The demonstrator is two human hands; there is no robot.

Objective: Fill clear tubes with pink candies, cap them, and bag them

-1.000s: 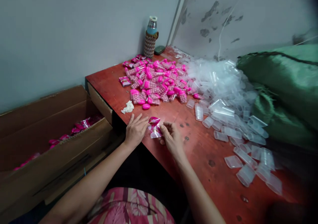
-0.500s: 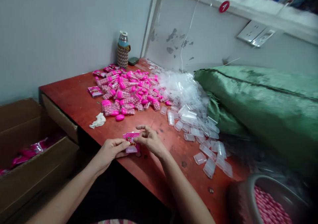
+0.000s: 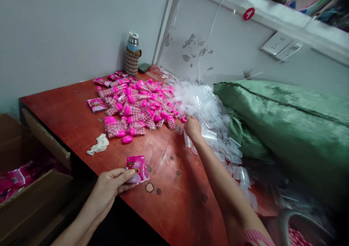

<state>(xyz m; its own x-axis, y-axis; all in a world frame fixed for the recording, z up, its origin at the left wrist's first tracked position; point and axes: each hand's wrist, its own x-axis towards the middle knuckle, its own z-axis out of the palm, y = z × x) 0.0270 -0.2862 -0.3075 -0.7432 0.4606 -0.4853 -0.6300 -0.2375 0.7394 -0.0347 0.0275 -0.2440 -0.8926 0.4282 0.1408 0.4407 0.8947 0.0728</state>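
The left hand (image 3: 109, 186) pinches a small pink printed plastic packet (image 3: 137, 169) between thumb and fingers at the near edge of the red-brown wooden table (image 3: 68, 115). The packet rests tilted, its lower part on the tabletop, near the hand's fingertips (image 3: 128, 173).

The right hand (image 3: 193, 127) is stretched out far across the table, well apart from the left. It sits at the seam where the heap of pink-capped clear bottles filled with pink beads (image 3: 139, 106) meets the pile of empty clear plastic bottles (image 3: 209, 118). Its fingers curl downward among the clear bottles, but whether they grip one cannot be told, since the back of the hand hides the fingertips.

Just beside the pink heap, on its near side, lie a loose pink oval cap (image 3: 127, 139) and a crumpled white scrap (image 3: 98, 145). A second flat pink packet (image 3: 96, 104) lies on the table to the left of the heap. At the far corner of the table stands a bottle in a woven sleeve (image 3: 132, 55), against the grey wall.

A large green woven sack (image 3: 286, 129) lies along the right side, touching the pile of clear bottles. Lower left, beside the table, an open brown cardboard box (image 3: 29, 198) holds more pink packets. In the bottom right corner, the rim of a grey bowl (image 3: 283, 220) with pink beads shows partly.
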